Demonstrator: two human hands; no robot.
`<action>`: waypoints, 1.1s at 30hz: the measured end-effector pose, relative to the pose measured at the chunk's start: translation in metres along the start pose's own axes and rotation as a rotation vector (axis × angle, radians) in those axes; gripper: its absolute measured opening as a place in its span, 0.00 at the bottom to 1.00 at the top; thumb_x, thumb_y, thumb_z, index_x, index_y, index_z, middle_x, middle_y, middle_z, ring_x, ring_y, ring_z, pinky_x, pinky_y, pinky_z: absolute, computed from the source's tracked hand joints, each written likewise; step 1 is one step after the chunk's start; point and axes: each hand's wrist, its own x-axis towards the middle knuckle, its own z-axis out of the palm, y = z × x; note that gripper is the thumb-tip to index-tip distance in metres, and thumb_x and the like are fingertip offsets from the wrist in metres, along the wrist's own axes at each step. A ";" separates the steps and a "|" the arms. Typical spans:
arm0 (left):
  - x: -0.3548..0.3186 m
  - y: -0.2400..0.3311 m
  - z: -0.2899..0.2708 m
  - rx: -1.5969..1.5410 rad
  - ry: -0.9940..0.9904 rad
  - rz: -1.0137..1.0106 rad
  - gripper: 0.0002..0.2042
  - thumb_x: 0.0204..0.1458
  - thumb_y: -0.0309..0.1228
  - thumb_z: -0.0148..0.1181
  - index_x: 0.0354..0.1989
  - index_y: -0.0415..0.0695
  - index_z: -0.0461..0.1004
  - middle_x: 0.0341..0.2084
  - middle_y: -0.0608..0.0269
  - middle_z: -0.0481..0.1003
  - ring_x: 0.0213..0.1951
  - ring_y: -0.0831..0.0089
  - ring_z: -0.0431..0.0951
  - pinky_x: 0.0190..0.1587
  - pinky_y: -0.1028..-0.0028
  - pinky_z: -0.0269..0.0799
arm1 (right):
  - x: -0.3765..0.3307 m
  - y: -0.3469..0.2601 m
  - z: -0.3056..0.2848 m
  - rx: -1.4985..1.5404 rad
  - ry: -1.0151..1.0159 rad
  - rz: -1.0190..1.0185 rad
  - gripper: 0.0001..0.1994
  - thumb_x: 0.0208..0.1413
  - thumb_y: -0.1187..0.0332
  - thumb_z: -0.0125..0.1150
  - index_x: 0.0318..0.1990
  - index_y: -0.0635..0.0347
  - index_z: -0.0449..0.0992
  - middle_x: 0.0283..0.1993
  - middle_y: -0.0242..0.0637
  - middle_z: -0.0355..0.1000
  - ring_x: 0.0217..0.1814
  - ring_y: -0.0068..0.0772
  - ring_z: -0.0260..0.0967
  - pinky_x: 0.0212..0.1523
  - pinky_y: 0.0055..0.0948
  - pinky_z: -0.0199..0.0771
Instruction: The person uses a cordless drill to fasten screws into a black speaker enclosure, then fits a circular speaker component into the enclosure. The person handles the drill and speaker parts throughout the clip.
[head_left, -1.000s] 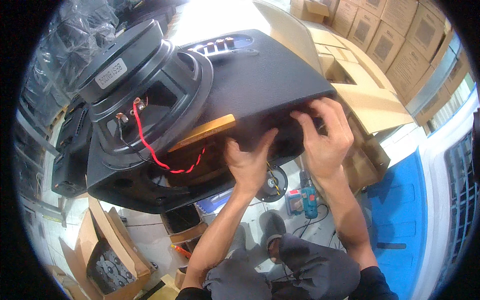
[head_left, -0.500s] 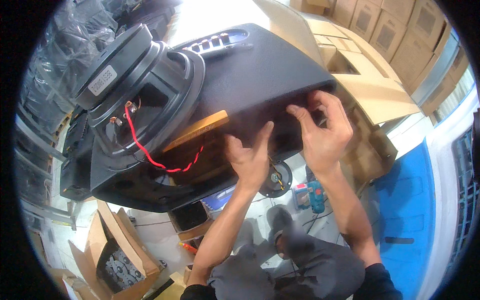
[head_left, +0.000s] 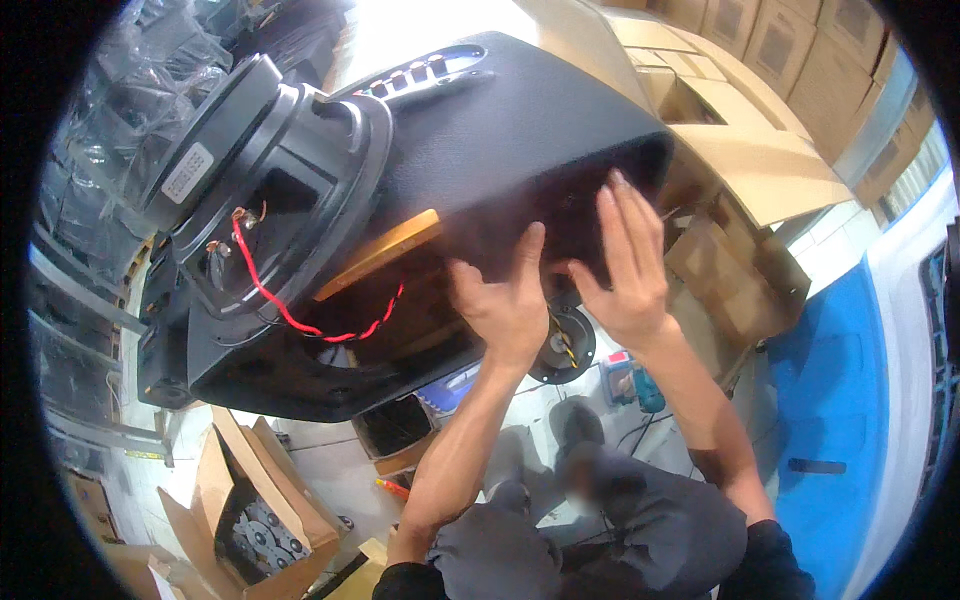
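Note:
A big black speaker housing (head_left: 500, 130) fills the upper middle, tilted, with its open underside toward me. A large woofer (head_left: 230, 170) with a round magnet is mounted in it at the left, and a red twisted wire (head_left: 290, 310) runs from its terminals. A yellowish wooden strip (head_left: 380, 255) crosses the inside. My left hand (head_left: 505, 300) lies flat against the dark inner face with straight fingers. My right hand (head_left: 620, 265) is beside it, fingers spread, fingertips up at the housing's lower edge. Neither hand curls around anything.
A small round speaker driver (head_left: 565, 345) lies on the floor under my hands, next to a teal object (head_left: 645, 390). An open cardboard box (head_left: 255, 510) with several drivers stands at lower left. Cardboard boxes (head_left: 760, 170) are stacked at the right, beside a blue mat (head_left: 830, 400).
My right hand has let go of the housing's edge and both hands have flattened out against its inner face. The housing has shifted slightly up and left in view.

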 end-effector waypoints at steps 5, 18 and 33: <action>0.000 0.001 0.003 -0.060 0.008 0.017 0.18 0.54 0.31 0.67 0.47 0.33 0.70 0.42 0.54 0.77 0.43 0.67 0.75 0.51 0.69 0.67 | -0.010 0.005 0.017 -0.121 -0.050 -0.103 0.29 0.49 0.72 0.58 0.60 0.77 0.64 0.64 0.66 0.59 0.68 0.65 0.56 0.66 0.46 0.60; 0.002 0.005 0.007 -0.092 0.081 -0.013 0.14 0.49 0.28 0.70 0.38 0.32 0.75 0.37 0.55 0.79 0.38 0.70 0.76 0.46 0.69 0.70 | -0.010 0.020 0.020 -0.116 -0.081 -0.119 0.37 0.46 0.59 0.65 0.64 0.66 0.63 0.67 0.55 0.59 0.70 0.54 0.56 0.68 0.49 0.58; 0.003 0.001 0.007 0.054 0.123 0.041 0.17 0.48 0.33 0.73 0.29 0.33 0.72 0.30 0.54 0.76 0.34 0.69 0.72 0.41 0.67 0.66 | -0.005 0.027 -0.010 -0.182 0.325 0.045 0.42 0.48 0.52 0.69 0.65 0.72 0.60 0.67 0.55 0.60 0.71 0.54 0.54 0.70 0.47 0.53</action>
